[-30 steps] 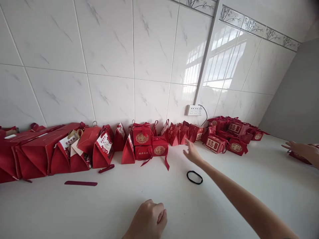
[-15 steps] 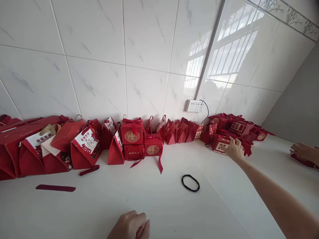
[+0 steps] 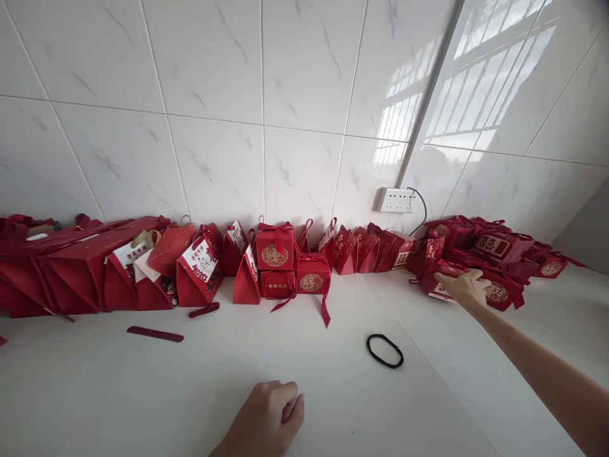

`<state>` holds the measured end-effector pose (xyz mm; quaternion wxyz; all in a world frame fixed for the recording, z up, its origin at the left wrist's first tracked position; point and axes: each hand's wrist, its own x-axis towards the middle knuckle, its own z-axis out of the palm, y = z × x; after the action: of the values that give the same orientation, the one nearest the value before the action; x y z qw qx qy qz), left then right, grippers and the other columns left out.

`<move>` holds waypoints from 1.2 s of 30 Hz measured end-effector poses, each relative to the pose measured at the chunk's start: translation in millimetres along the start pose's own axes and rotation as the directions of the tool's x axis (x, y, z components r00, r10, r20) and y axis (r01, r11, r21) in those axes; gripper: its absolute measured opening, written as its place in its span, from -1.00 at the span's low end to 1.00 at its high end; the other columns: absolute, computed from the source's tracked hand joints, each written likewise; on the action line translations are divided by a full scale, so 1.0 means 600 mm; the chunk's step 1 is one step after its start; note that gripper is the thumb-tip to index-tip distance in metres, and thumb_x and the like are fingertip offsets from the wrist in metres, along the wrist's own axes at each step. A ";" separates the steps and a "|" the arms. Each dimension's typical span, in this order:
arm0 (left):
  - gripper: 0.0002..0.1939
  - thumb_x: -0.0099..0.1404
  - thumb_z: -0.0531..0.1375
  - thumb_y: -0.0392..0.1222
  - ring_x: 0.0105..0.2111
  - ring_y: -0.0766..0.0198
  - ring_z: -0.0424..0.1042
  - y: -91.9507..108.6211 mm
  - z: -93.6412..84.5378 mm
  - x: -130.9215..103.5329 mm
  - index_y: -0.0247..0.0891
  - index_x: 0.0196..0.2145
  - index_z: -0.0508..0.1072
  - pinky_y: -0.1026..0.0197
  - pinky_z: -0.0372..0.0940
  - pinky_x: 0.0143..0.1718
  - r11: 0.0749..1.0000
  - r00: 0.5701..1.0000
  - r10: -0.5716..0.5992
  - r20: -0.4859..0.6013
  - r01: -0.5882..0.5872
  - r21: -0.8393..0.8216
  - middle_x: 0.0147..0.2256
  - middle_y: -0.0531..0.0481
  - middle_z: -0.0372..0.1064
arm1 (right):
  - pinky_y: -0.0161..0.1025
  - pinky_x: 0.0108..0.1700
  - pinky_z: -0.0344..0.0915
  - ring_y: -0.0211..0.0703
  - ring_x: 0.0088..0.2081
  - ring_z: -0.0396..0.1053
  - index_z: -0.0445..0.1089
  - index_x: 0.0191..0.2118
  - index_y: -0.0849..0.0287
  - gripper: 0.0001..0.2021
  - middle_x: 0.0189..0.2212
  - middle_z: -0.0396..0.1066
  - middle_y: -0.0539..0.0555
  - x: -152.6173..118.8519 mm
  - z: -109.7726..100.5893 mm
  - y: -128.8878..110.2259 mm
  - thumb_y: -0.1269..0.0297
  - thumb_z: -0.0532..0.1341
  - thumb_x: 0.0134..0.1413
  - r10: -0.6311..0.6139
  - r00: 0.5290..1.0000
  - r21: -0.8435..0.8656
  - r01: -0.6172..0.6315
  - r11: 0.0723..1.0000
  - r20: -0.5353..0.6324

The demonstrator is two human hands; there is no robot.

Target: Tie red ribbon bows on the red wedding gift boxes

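My left hand [image 3: 271,416] rests closed in a fist on the white tabletop near its front; I cannot make out anything inside it. My right hand [image 3: 464,289] reaches far out to the right and grips a red gift box [image 3: 428,279], covering much of its front and pale label. Right beside that hand lies another red box [image 3: 497,292] with a round gold emblem and ribbon. Behind them, a pile of red boxes [image 3: 495,244] with dark red ribbons leans toward the wall.
Red gift boxes [image 3: 200,285] line the tiled wall [image 3: 219,171], some stacked. On the white table [image 3: 314,362] lie a black elastic band [image 3: 384,351], a dark red strip [image 3: 155,334] and a short ribbon loop [image 3: 203,310]. A power socket [image 3: 397,200] with a cable hangs on the wall.
The view has swung left, so the boxes appear farther right. A round-emblem box now shows beside my right hand. Another person's hand at the right edge has left view. My left fist stays closed.
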<state>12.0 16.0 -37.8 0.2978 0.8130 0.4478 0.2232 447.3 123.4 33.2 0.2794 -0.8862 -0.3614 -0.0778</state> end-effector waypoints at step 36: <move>-0.67 0.17 0.13 0.08 -0.45 0.34 0.25 0.025 -0.099 -0.016 -0.27 -0.43 0.24 0.30 0.16 -0.42 0.870 0.989 -0.033 -0.142 -0.041 -0.491 -0.46 0.08 0.24 | -0.31 -0.35 0.18 -0.31 -0.42 0.19 0.12 -0.32 0.13 -0.60 -0.41 0.20 -0.05 -0.402 -0.066 -0.140 -0.13 0.16 0.06 -0.826 0.298 0.877 -0.129 0.462 0.479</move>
<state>-21.0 18.4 14.3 0.4612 0.6927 0.3949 0.3893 217.2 6.6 21.2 0.3719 -0.4150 -0.6562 0.5088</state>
